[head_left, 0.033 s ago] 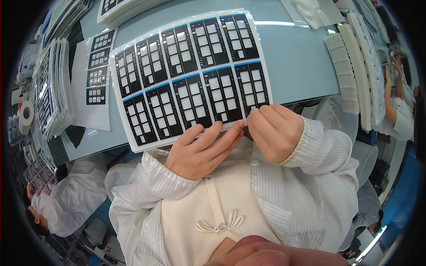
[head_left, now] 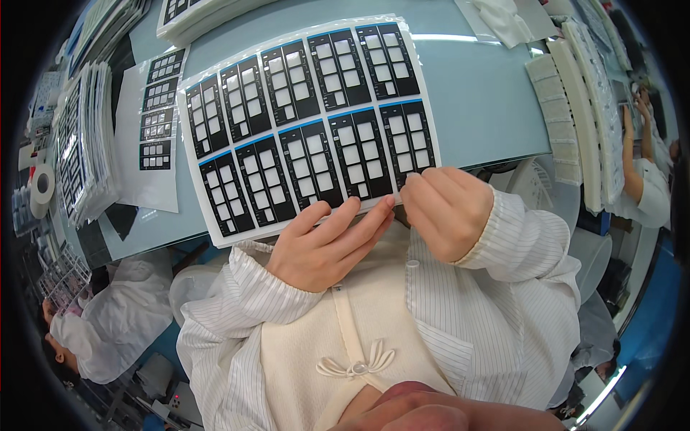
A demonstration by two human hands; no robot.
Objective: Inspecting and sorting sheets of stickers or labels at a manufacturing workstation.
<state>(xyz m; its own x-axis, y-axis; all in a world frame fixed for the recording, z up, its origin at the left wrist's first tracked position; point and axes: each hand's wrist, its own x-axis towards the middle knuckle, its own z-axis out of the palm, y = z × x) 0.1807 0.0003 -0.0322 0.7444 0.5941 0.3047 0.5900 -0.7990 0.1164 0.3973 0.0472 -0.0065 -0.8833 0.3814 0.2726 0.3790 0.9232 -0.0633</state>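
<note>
A white sheet (head_left: pixel 296 123) printed with two rows of black panels lies on the pale table before me, maybe on a stack of similar sheets. Each panel has white square windows and a blue strip along its top. My left hand (head_left: pixel 316 244) rests on the sheet's near edge with its fingers stretched out. Beside it, my right hand (head_left: pixel 444 214) is curled in a pinch close to the near right corner. Whatever its fingertips hold, if anything, is too small or hidden to make out.
Left of the sheet is a strip of smaller black panels (head_left: pixel 157 126) on white paper, then a tall pile of printed sheets (head_left: pixel 86 136). A tape roll (head_left: pixel 42 182) stands farther left. Another stack (head_left: pixel 208 20) is at the back; pale stacked bundles (head_left: pixel 568 108) line the right.
My right hand has shifted very slightly up. My left hand and the sheet stay where they were.
</note>
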